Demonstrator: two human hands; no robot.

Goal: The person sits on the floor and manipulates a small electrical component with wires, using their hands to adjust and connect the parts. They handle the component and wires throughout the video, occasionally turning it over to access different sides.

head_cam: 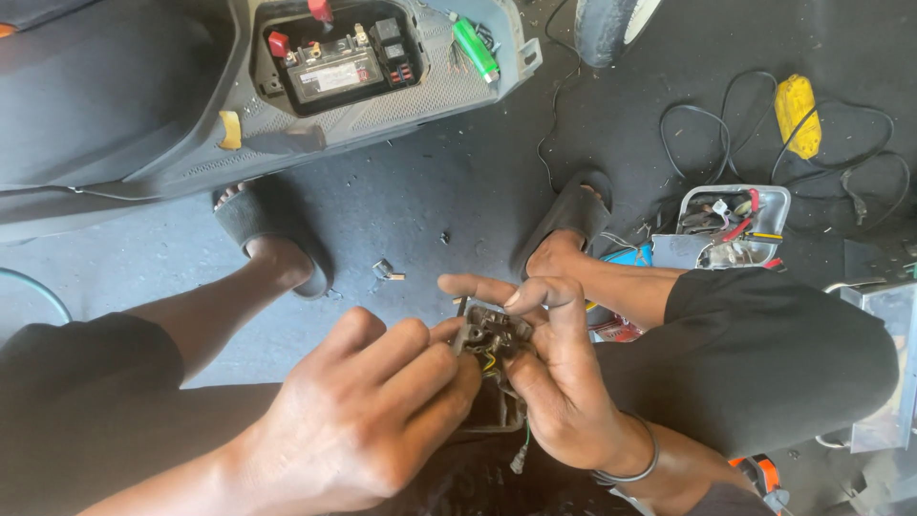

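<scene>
Two bare hands meet low in the view over a small dark electrical part (489,336) with short yellow and green wires showing at its middle. The left hand (368,411) has its grip curled tight, thumb and bent fingers pinching the part's near edge. The right hand (559,373) closes on the far side of the same part, its fingers arched over the top and the forefinger stretched out flat above it; a thin dark bangle (630,459) sits on that wrist. A wire tail (521,449) hangs down from the part between the two wrists.

Just beyond the grip, on the grey floor (420,205), lies a small metal clip (387,272), between two feet in black slide sandals (272,234). Farther past it stands a scooter with its floorboard open, showing a battery (334,69) and a green cylinder (475,48) beside it. Off to the right of the grip sit a metal tray of wire scraps (731,225) and a yellow tool (798,115) among black cables.
</scene>
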